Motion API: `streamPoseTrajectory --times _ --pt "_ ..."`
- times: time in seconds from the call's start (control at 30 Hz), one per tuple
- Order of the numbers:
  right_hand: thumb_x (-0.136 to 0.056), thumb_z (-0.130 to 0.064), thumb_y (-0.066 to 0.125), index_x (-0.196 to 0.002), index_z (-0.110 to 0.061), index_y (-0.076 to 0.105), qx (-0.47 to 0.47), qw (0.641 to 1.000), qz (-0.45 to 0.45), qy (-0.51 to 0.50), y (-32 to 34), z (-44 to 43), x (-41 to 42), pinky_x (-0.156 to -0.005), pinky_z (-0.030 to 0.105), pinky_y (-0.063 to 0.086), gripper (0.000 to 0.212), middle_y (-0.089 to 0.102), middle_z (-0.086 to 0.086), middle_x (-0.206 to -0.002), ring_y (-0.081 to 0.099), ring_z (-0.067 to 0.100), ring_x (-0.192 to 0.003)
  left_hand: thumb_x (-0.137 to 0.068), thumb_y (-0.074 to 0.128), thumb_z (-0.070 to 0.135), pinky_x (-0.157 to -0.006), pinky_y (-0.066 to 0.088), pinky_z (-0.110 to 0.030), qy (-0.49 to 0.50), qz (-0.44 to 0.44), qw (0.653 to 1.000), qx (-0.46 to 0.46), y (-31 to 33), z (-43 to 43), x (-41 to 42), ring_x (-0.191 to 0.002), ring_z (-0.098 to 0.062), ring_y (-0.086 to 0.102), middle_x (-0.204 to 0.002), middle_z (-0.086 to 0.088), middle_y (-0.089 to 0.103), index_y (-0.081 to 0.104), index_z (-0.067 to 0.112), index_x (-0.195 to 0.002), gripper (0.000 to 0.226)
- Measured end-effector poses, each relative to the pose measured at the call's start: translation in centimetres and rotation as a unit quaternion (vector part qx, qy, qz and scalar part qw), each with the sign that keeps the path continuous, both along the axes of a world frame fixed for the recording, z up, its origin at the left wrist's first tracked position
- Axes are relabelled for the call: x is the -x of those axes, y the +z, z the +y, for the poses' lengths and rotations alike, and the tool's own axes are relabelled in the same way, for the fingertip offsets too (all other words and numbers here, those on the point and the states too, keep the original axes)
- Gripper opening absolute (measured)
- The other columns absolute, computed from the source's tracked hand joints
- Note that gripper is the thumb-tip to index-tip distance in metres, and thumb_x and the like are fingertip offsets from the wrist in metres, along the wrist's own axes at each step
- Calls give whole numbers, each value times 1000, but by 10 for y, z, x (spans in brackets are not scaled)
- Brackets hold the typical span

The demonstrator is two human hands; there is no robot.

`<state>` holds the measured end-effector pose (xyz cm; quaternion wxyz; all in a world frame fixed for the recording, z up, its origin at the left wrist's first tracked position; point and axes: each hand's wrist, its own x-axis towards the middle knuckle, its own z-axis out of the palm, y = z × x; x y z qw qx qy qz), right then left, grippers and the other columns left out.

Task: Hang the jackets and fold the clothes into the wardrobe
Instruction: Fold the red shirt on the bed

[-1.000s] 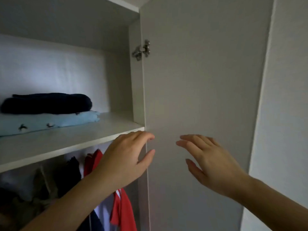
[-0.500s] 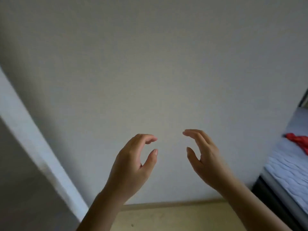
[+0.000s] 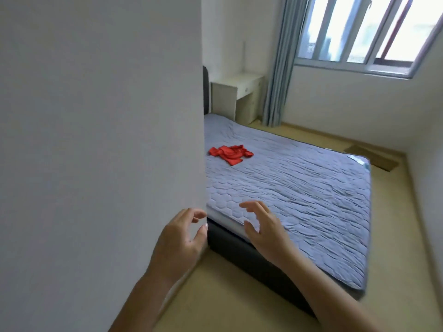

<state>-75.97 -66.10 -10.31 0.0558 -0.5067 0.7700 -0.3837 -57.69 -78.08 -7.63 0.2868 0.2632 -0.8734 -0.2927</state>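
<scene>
Red garment (image 3: 230, 154) now fully visible on bed (image 3: 299, 188), left hand (image 3: 179, 238), right hand (image 3: 266, 232) released

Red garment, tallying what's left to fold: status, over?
Left hand, right hand open, empty. Red garment crumpled on bed, untouched. Wall corner beside left hand.

Both empty hands, left hand (image 3: 178, 238) and right hand (image 3: 266, 227), hover before a bed (image 3: 299, 188) bearing red garment (image 3: 230, 153).

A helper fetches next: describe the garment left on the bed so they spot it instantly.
Look at the bed with the grey quilted cover. On its far left part lies a crumpled red garment. Nothing else there is red.
</scene>
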Motion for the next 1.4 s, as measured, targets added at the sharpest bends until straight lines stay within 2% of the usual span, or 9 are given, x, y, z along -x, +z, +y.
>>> streamPoseTrajectory --times 0.1,0.23,0.47,0.7,0.87,1.17,1.23,1.3,1.4 --pt "-91 -13 57 -122 -28 52 -9 998 -20 -58 -24 -8 60 -82 5 38 35 50 -16 -121 51 2 -108 -87 62 17 -77 36 -1 -66 -28 997 -9 -19 -27 84 -91 0 57 -97 15 60 61 25 -100 15" --pt "-89 -13 59 -123 -25 53 -40 991 -49 -116 -65 -33 156 -75 3 33 36 51 -8 -125 50 3 -107 -89 59 20 -79 41 -18 -104 -95 990 -20 -60 -70 203 -97 -8 57 -105 7 62 62 20 -104 14" --pt "-89 -23 59 -142 -27 33 -210 970 -69 -102 -148 -124 356 -93 28 40 59 38 -1 -145 41 18 -128 -90 54 21 -83 44 -28 -47 -244 966 -67 -160 -169 406 -104 -22 56 -118 -3 58 59 16 -110 21" --pt "-88 -29 64 -150 -33 6 -459 887 -28 -53 -252 -215 535 -105 54 34 85 13 0 -157 16 29 -142 -91 53 32 -101 37 -35 -25 -464 877 -124 -299 -251 532 -128 -24 39 -143 -4 38 35 19 -141 54" --pt "-81 -38 72 -146 -46 -8 -501 862 -57 -55 -381 -301 623 -107 67 20 103 -10 -2 -160 -9 34 -146 -87 61 38 -109 31 -38 -36 -487 865 -115 -430 -353 644 -138 -29 25 -155 -7 18 19 22 -148 76" --pt "-72 -42 79 -143 -51 -16 -519 846 -96 -75 -571 -478 745 -99 77 20 119 -32 -1 -153 -23 42 -140 -71 73 56 -105 30 -62 -75 -602 795 -17 -624 -508 775 -144 -36 -9 -157 -4 -22 -9 45 -146 112" --pt "-68 -42 83 -144 -49 -15 -515 846 -111 -78 -599 -516 773 -103 74 17 124 -33 3 -153 -21 47 -139 -68 72 60 -103 31 -63 -105 -637 763 -5 -650 -517 779 -144 -38 -1 -158 -9 -12 -2 46 -147 109" --pt "-64 -44 84 -145 -48 -13 -540 833 -103 -64 -627 -536 789 -105 71 18 127 -31 4 -154 -16 49 -139 -67 69 64 -100 41 -50 -145 -642 752 35 -661 -530 796 -136 -36 28 -152 -16 21 22 39 -145 95" --pt "-61 -43 86 -141 -56 -12 -564 812 -132 -73 -656 -546 790 -97 78 21 127 -32 -7 -153 -19 48 -139 -76 58 62 -85 48 -32 -170 -596 784 41 -654 -585 844 -101 -25 63 -110 -7 67 62 24 -109 51"
